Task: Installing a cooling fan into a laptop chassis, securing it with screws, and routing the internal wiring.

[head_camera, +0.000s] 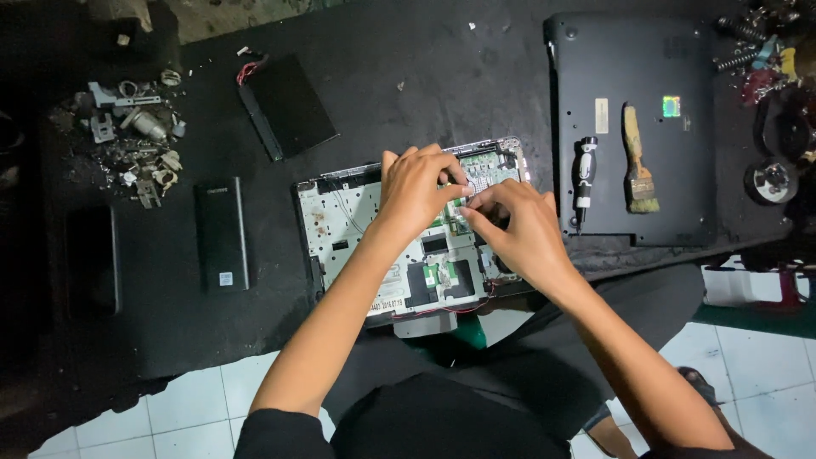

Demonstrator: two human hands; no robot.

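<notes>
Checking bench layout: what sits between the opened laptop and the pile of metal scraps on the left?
In the head view, a black power bank lies flat between the opened laptop and the scrap pile.

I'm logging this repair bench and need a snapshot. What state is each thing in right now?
Opened white laptop chassis: cover off, circuit boards exposed, lying flat.
Left hand: fingertips pressing on the chassis interior.
Right hand: fingers pinched at a small part on the board.
Closed black laptop: lying flat, shut.
Worn paintbrush: lying on the closed laptop.
Black-and-white screwdriver: lying beside the brush, unheld.
Black battery pack: removed, lying apart.
</notes>
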